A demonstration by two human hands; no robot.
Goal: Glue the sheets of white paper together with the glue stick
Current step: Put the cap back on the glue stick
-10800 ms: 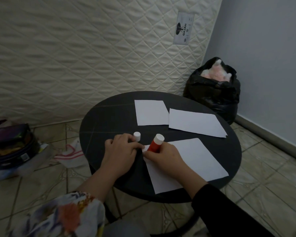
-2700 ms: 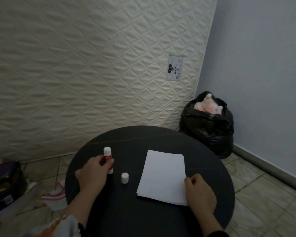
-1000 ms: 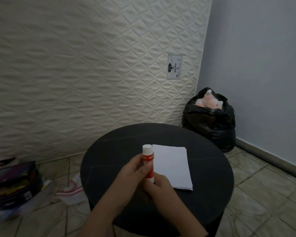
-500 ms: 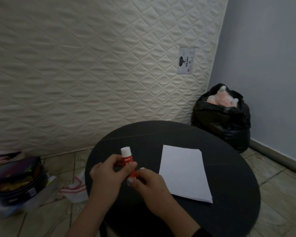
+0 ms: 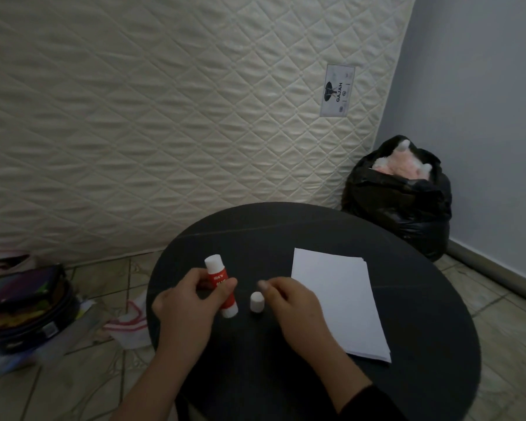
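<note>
A person's left hand grips a red glue stick standing nearly upright on a round black table, white end up. The right hand hovers open and empty, fingertips just beside a small white cap standing between the hands. The stacked white paper lies flat just right of the right hand, the nearer one.

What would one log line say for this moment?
left hand: holds glue stick | right hand: beside cap | paper: stacked
</note>
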